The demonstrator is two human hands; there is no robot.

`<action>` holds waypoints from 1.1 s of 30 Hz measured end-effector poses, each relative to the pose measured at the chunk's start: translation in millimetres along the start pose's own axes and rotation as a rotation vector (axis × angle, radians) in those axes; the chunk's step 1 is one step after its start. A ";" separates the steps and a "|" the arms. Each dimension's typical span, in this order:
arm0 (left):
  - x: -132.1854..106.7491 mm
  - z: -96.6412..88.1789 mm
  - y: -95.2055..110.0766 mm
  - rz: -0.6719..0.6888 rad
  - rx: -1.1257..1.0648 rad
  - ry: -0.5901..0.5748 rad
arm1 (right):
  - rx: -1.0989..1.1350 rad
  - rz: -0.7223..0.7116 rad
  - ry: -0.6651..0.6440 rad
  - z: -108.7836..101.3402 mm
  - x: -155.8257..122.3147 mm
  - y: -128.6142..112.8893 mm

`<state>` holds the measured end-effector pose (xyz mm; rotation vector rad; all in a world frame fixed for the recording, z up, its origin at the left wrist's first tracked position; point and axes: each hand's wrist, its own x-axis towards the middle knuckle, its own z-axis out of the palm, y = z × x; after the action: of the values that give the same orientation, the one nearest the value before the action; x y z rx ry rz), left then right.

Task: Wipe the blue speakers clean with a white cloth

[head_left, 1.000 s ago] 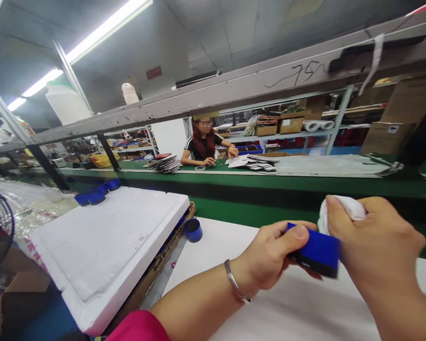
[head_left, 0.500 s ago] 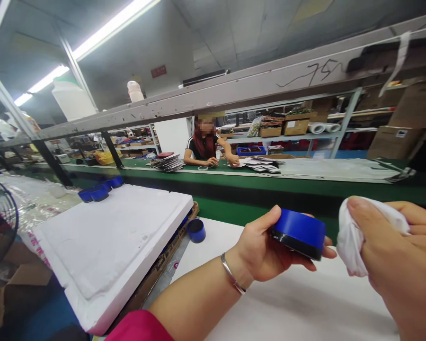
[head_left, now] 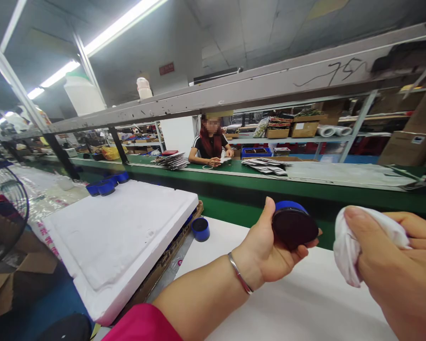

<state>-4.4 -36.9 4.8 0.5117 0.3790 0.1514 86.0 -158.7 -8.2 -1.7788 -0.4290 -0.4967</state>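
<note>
My left hand (head_left: 270,251) holds a round blue puck-shaped device (head_left: 293,225), tilted so its dark flat face points at me. A metal bangle sits on that wrist. My right hand (head_left: 394,265) is closed round a bunched white cloth (head_left: 351,246), held just right of the device and apart from it. Both hands hover over a white sheet (head_left: 287,308) on the bench.
A white foam slab (head_left: 120,232) lies on a tray at the left, with a blue cup-like part (head_left: 200,229) by its corner and more blue parts (head_left: 106,185) behind. Beyond the green conveyor (head_left: 305,189) a seated person (head_left: 211,147) handles papers. A fan (head_left: 3,213) stands far left.
My left hand has turned the blue device from side-on to dark face toward me and raised it slightly. My right hand with the cloth pulled away from it to the right.
</note>
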 end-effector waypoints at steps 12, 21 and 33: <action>-1.4 5.0 -13.0 0.142 -0.026 0.136 | -0.325 -0.245 0.115 40.6 -22.5 8.7; 3.3 -18.3 -8.3 0.268 0.290 -0.332 | -0.262 0.043 0.043 12.4 22.9 6.7; -6.6 -25.8 3.3 0.832 0.889 -0.353 | 0.005 0.266 -0.017 -4.7 16.9 -12.3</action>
<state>-20.7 -24.0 -12.2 1.5390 -0.1656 0.6999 93.2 -159.6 12.0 -1.8036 -0.2001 -0.2933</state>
